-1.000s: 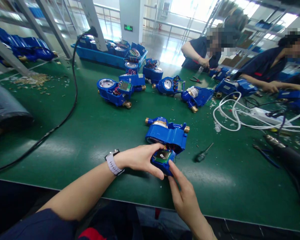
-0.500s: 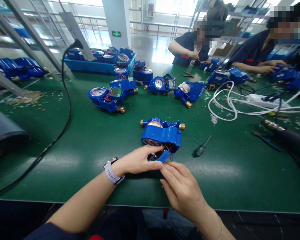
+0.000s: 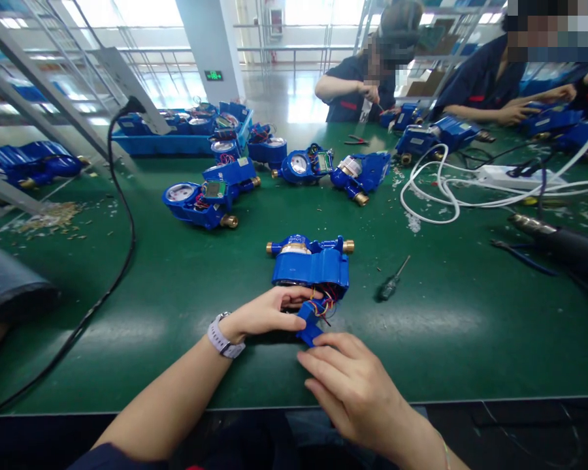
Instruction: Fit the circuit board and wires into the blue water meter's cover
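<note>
A blue water meter (image 3: 311, 264) with brass pipe ends lies on the green table in front of me. Thin coloured wires run from its housing to a small blue plastic part (image 3: 310, 321) near my hands. My left hand (image 3: 269, 313), a watch on its wrist, grips that part between thumb and fingers, the fingers partly hidden behind it. My right hand (image 3: 355, 382) is at the part's lower edge, fingers bent and thumb apart from them; whether its fingertips touch the part is hard to tell.
A screwdriver (image 3: 392, 281) lies right of the meter. Several more blue meters (image 3: 196, 199) stand farther back, before a blue crate (image 3: 161, 143) of meters. A black cable (image 3: 122, 261) crosses the left side; a white cord (image 3: 421, 212) coils at right. Co-workers (image 3: 357, 91) sit opposite.
The small blue part has been turned and pulled lower, away from the meter, showing more wires. My right hand's fingers have loosened and shifted slightly left and down.
</note>
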### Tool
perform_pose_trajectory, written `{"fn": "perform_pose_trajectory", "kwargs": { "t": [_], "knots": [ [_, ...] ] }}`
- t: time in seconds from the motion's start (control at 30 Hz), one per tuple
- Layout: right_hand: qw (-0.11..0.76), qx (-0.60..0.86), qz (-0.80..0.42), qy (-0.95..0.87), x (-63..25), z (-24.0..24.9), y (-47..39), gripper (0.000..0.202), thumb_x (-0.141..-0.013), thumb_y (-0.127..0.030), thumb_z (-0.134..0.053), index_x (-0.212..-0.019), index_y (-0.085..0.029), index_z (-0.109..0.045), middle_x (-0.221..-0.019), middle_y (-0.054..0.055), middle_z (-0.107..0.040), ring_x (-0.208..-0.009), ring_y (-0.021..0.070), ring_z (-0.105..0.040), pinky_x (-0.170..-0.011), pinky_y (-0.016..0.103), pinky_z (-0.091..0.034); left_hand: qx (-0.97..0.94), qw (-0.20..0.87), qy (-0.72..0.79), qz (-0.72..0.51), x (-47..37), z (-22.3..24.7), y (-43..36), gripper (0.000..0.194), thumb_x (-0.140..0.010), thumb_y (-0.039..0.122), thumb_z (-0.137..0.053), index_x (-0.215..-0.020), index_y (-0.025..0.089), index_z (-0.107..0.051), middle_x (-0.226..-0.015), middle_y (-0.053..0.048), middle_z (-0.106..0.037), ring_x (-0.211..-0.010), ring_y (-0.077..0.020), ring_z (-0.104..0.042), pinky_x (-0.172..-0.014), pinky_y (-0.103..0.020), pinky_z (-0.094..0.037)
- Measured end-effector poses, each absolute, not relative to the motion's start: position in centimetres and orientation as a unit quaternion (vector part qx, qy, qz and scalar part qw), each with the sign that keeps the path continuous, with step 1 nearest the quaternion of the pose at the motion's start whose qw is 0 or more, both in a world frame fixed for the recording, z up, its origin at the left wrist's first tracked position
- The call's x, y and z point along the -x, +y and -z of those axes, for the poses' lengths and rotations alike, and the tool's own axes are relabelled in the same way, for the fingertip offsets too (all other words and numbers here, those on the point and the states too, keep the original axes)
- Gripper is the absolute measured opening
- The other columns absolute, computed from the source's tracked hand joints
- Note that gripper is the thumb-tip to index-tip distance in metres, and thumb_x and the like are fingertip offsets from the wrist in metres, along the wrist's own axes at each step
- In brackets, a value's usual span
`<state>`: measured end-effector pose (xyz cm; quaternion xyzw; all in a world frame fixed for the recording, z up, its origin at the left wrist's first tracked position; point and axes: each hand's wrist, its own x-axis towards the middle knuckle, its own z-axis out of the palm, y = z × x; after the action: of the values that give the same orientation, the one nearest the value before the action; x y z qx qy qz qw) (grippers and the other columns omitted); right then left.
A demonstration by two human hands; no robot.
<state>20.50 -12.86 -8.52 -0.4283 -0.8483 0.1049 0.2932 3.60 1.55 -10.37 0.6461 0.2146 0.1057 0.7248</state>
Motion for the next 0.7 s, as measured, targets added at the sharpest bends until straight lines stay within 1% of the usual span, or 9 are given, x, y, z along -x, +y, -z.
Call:
{"fn": "perform_pose_trajectory", "kwargs": {
  "t": [0.1, 0.17, 0.23, 0.3, 0.37, 0.47, 0.57, 0.7],
  "knots": [
    [0.291, 0.418, -0.124, -0.852, -20.5, 8.6, -13.3, 0.02, -0.094, -0.016, -0.049, -0.111, -0.013, -0.058, -0.094, 0.01, -0.067, -0.09, 0.0243, -0.059, -0.076, 0.039, -0.052, -0.648, 0.736, 0.173, -0.088, -3.8, 10.3, 1.0, 0.06, -0.077, 0.027, -0.071, -0.133, 0.015, -0.052, -0.134, -0.015, -0.059, -0.12, -0.0253, -0.059, -0.105, -0.04, -0.045],
    [0.316, 0.413, -0.118, -0.846, -20.8, 8.9, -13.7, 0.02, -0.093, -0.014, -0.051, -0.111, -0.014, -0.058, -0.096, 0.009, -0.067, -0.086, 0.0217, -0.061, -0.073, 0.036, -0.052, -0.664, 0.729, 0.151, -0.074, -4.0, 10.1, 0.6, 0.059, -0.08, 0.023, -0.067, -0.135, 0.016, -0.049, -0.135, -0.015, -0.057, -0.121, -0.0257, -0.058, -0.106, -0.042, -0.044],
    [0.367, 0.432, -0.083, -0.82, -21.4, 9.5, -14.0, 0.022, -0.092, -0.013, -0.053, -0.114, -0.016, -0.056, -0.103, 0.01, -0.065, -0.089, 0.0198, -0.063, -0.074, 0.033, -0.053, -0.682, 0.714, 0.142, -0.066, -4.2, 10.2, 0.2, 0.058, -0.081, 0.02, -0.064, -0.137, 0.016, -0.048, -0.138, -0.014, -0.055, -0.124, -0.0267, -0.055, -0.108, -0.044, -0.042],
    [0.406, 0.473, -0.038, -0.781, -21.9, 10.2, -14.2, 0.025, -0.092, -0.014, -0.055, -0.117, -0.016, -0.055, -0.112, 0.012, -0.062, -0.097, 0.0198, -0.063, -0.078, 0.031, -0.054, -0.695, 0.702, 0.137, -0.071, -4.4, 10.4, -0.1, 0.058, -0.082, 0.017, -0.062, -0.138, 0.017, -0.047, -0.141, -0.014, -0.052, -0.128, -0.0272, -0.053, -0.11, -0.045, -0.04],
    [0.398, 0.51, -0.009, -0.762, -22.3, 11.0, -14.1, 0.025, -0.095, -0.018, -0.055, -0.12, -0.015, -0.053, -0.117, 0.014, -0.06, -0.101, 0.0206, -0.062, -0.077, 0.03, -0.055, -0.709, 0.689, 0.127, -0.082, -4.6, 10.7, -0.4, 0.058, -0.082, 0.016, -0.06, -0.139, 0.017, -0.046, -0.144, -0.013, -0.049, -0.13, -0.0267, -0.05, -0.112, -0.043, -0.039],
    [0.345, 0.538, 0.012, -0.769, -22.5, 11.7, -13.6, 0.025, -0.098, -0.021, -0.05, -0.122, -0.013, -0.052, -0.119, 0.014, -0.06, -0.096, 0.0212, -0.064, -0.073, 0.03, -0.055, -0.736, 0.66, 0.11, -0.103, -4.8, 10.8, -0.6, 0.06, -0.081, 0.011, -0.056, -0.14, 0.017, -0.045, -0.146, -0.01, -0.048, -0.133, -0.0248, -0.048, -0.114, -0.04, -0.035],
    [0.321, 0.549, 0.027, -0.771, -22.7, 12.0, -12.8, 0.019, -0.099, -0.019, -0.046, -0.115, -0.015, -0.056, -0.115, 0.011, -0.062, -0.089, 0.0204, -0.065, -0.072, 0.03, -0.053, -0.765, 0.623, 0.12, -0.115, -5.0, 10.5, -0.9, 0.06, -0.079, 0.008, -0.053, -0.139, 0.017, -0.047, -0.143, -0.008, -0.051, -0.131, -0.0238, -0.049, -0.114, -0.039, -0.036],
    [0.338, 0.538, 0.031, -0.772, -23.3, 11.8, -11.9, 0.015, -0.098, -0.014, -0.046, -0.106, -0.016, -0.059, -0.103, 0.007, -0.066, -0.082, 0.0175, -0.065, -0.072, 0.028, -0.051, -0.807, 0.553, 0.167, -0.126, -5.1, 10.3, -1.5, 0.054, -0.078, 0.01, -0.052, -0.132, 0.015, -0.052, -0.135, -0.009, -0.058, -0.124, -0.0238, -0.056, -0.109, -0.038, -0.042]
  ]
}}
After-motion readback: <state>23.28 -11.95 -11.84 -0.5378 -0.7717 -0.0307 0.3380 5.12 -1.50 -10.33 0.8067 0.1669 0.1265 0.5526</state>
